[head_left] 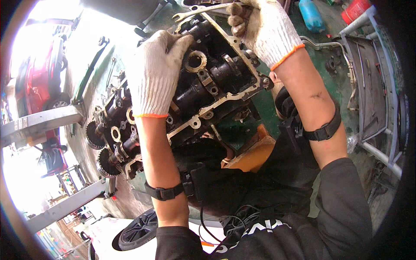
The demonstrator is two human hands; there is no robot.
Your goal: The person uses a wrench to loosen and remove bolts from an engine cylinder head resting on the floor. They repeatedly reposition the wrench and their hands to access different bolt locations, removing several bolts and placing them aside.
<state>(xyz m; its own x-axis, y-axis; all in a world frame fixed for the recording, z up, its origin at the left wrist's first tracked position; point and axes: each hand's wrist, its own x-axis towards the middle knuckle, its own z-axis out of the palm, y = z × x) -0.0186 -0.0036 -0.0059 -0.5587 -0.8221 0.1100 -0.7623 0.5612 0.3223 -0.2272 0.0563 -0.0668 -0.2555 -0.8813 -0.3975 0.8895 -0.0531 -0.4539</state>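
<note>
A dark, oily engine block [195, 93] with a pale metal rim lies in front of me. My right hand [273, 34], in a white knitted glove with an orange cuff, is closed around a wrench [201, 10]. The wrench's open jaw points left, above the block's far edge. Over the far left part of the block, my left hand [158, 71] wears a matching glove. Its thumb and fingers are bent together against the engine parts; what they pinch is hidden. A light ring-shaped part [196, 61] sits just right of that hand.
Toothed sprockets [108, 163] stick out at the engine's left end. An orange-yellow piece [251, 152] is near my legs. A grey metal rack [375, 82] with tools stands right, a blue bottle [312, 16] far right. Grey lift arms [43, 125] and a red car [37, 86] are left.
</note>
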